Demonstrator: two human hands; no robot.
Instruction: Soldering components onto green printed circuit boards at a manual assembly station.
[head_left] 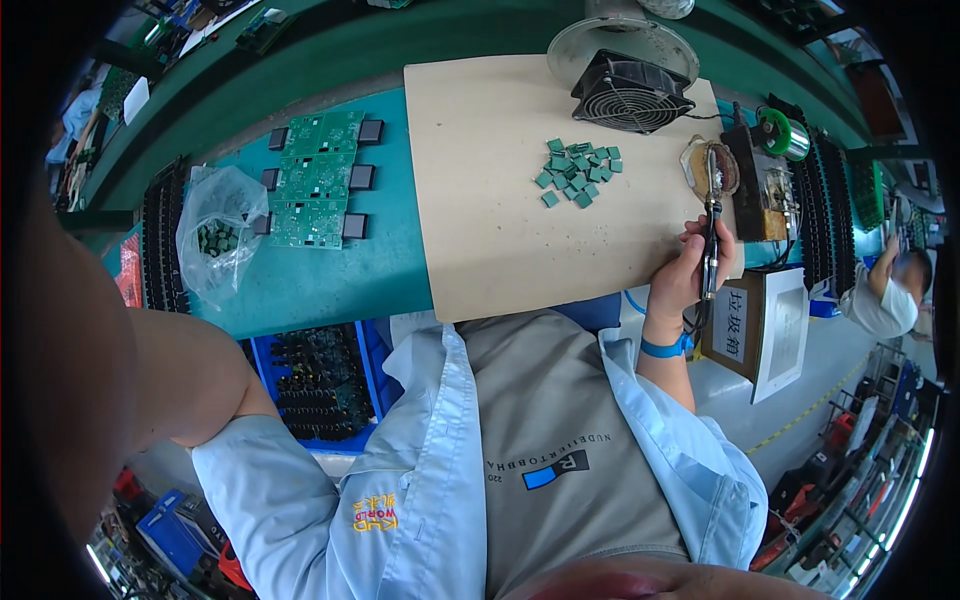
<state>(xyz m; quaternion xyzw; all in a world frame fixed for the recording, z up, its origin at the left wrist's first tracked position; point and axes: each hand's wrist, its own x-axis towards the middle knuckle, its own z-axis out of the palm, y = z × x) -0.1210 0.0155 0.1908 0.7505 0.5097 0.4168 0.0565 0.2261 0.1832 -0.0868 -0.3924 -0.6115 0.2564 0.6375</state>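
On the tabletop [350, 285], a sheet [490, 235] bears a heap of pieces [577, 181] — a fan [633, 98] behind it, rightward. Right of the heap, a soldering iron [711, 235] reaches over a dish [733, 180]. Left of the sheet: circuit panel [310, 182], then bag [227, 190] (more pieces [216, 238] inside).

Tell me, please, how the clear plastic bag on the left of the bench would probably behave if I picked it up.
The clear plastic bag is probably floppy, since its thin film looks crumpled. It may be light for its size, as only a small cluster of green pieces shows inside. Those could shift, since they look loosely heaped.
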